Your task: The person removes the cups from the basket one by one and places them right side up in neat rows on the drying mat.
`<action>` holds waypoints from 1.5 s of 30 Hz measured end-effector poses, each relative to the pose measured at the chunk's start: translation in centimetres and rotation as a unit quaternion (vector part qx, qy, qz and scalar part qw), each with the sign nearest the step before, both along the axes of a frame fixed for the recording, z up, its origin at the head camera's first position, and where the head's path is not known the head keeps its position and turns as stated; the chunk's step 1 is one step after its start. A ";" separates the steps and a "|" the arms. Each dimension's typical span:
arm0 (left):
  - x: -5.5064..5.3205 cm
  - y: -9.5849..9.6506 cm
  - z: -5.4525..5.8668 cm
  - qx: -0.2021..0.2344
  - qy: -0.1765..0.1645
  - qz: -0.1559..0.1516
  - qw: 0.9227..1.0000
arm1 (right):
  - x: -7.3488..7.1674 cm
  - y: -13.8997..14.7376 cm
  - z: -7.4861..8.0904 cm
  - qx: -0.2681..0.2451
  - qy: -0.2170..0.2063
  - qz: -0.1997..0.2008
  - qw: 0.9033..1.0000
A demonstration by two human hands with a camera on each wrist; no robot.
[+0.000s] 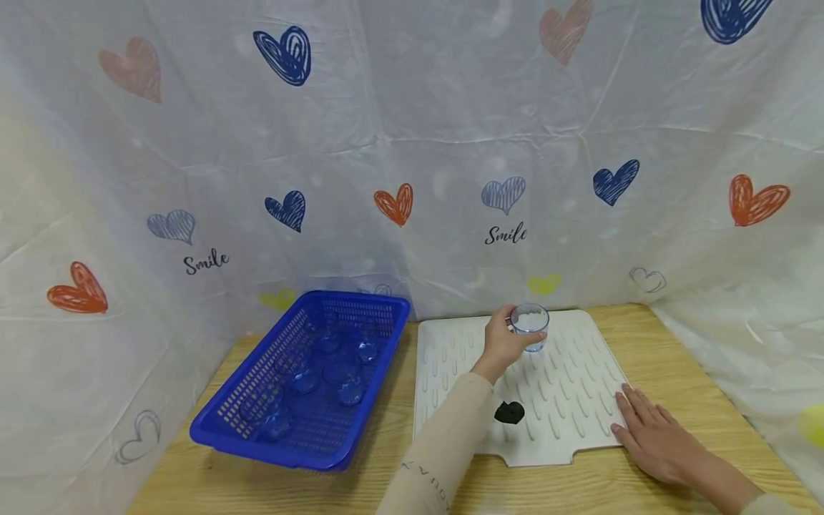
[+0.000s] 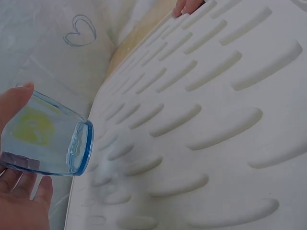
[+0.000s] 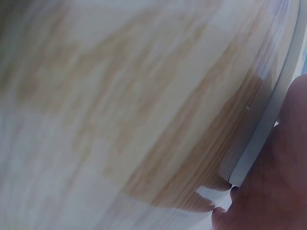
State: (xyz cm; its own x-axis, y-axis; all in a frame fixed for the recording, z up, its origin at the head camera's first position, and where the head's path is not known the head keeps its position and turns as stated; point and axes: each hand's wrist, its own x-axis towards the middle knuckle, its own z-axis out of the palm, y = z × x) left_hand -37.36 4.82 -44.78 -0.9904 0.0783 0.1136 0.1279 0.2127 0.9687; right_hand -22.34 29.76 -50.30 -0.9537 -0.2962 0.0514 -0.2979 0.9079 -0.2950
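Observation:
My left hand grips a clear bluish drinking glass, thumb on one side and fingers on the other. The glass is held over the far part of a white drying mat with raised ridges. In the left wrist view the base of the glass points toward the mat. My right hand lies flat with fingers extended at the mat's right edge, fingertips right at the rim. From the right wrist, the hand shows beside the pale mat edge.
A blue plastic basket on the left holds several clear glasses. A small black object appears on the near part of the mat, beside the left sleeve. A curtain with printed hearts hangs behind the wooden table.

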 end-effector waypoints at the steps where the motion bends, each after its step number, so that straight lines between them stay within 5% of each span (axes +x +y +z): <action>1: 0.0 0.1 -0.1 0.002 0.001 -0.001 1.000 | 0.0 0.0 0.0 0.000 0.000 0.000 1.000; 18: -1.5 2.5 -1.5 0.009 -0.012 0.004 1.000 | -0.1 0.3 -0.2 -0.002 0.010 0.005 1.000; 28: -1.7 2.9 -1.7 0.002 -0.015 0.009 1.000 | -0.5 1.0 -1.8 -0.046 0.023 0.020 0.998; 45: -1.8 3.5 -1.8 -0.016 -0.001 0.002 1.000 | -0.4 0.7 -1.5 -0.023 0.047 0.019 0.998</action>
State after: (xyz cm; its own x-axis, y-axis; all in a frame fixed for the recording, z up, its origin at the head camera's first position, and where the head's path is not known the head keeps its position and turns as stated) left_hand -39.16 8.28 -46.62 -0.9909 0.0782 0.1099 0.1259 0.2435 0.9617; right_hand -22.70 30.43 -51.79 -0.9321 -0.3270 0.1556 -0.3602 0.8814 -0.3057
